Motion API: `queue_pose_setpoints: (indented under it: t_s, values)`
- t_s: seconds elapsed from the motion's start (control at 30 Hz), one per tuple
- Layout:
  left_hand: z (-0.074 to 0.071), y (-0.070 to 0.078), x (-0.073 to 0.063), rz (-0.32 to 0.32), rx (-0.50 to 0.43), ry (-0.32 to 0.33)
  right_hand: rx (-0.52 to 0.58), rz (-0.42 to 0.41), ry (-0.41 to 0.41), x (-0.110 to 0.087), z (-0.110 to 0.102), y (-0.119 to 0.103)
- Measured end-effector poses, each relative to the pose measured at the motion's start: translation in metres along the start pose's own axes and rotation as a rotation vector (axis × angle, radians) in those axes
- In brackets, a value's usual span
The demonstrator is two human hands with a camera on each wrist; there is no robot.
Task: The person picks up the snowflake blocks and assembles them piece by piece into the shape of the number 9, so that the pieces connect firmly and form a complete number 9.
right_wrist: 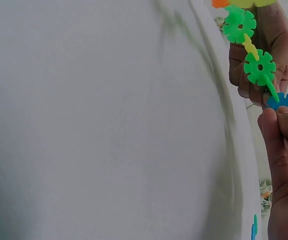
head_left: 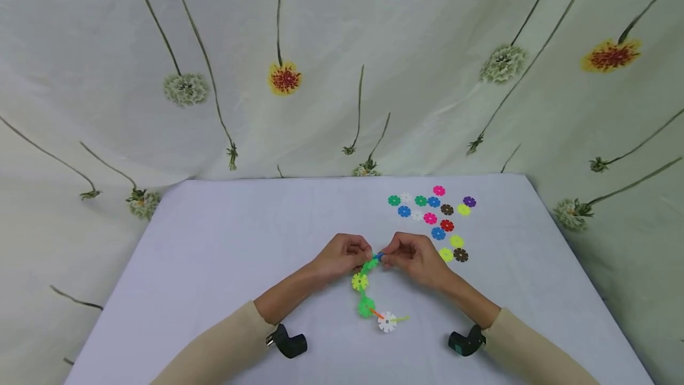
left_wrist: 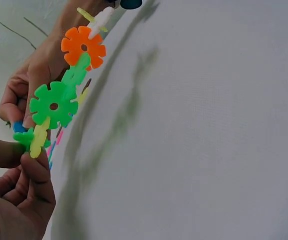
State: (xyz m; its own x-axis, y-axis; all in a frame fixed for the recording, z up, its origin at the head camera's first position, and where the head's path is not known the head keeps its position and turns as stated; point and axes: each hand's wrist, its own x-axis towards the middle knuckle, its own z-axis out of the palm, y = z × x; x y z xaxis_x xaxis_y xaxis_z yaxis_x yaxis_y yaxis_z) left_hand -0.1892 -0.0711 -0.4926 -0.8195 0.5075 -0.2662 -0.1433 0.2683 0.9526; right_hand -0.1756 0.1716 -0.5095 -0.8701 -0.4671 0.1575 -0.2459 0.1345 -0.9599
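Note:
A curved chain of notched plastic discs (head_left: 366, 306) hangs between my hands above the table, in green, yellow, orange and white. My left hand (head_left: 344, 254) pinches the chain's upper end by a green disc, clearest in the left wrist view, where a larger green disc (left_wrist: 54, 106) and an orange disc (left_wrist: 83, 48) follow along the chain. Between thumb and index finger, my right hand (head_left: 414, 257) pinches a blue disc (right_wrist: 282, 102). That disc meets the edge of the end green one in the right wrist view; how deep their slots sit together I cannot tell. The white disc (head_left: 387, 322) is near the free end.
Loose notched discs in several colours, among them a red disc (head_left: 446, 226) and a purple disc (head_left: 469, 201), lie scattered beyond my right hand. The white table (head_left: 240, 224) backs onto a flower-printed cloth (head_left: 331, 28).

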Motion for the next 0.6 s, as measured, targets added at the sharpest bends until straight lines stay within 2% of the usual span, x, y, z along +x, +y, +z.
queue_pose_setpoints:
  t_s: [0.13,0.3,0.43,0.6]
  values:
    - [-0.001,0.004,-0.003,0.015,0.021,-0.019,-0.024,0.006,-0.013,0.001,-0.002,-0.005]
    - [-0.001,0.0,-0.005,0.012,0.021,-0.038,-0.092,-0.003,-0.025,0.0,-0.003,-0.007]
    - [-0.004,-0.007,-0.007,0.01,0.018,-0.028,-0.185,-0.016,-0.023,0.004,-0.003,-0.005]
    - [-0.009,-0.009,-0.009,-0.007,0.012,0.012,-0.296,0.016,0.009,0.011,-0.013,-0.008]
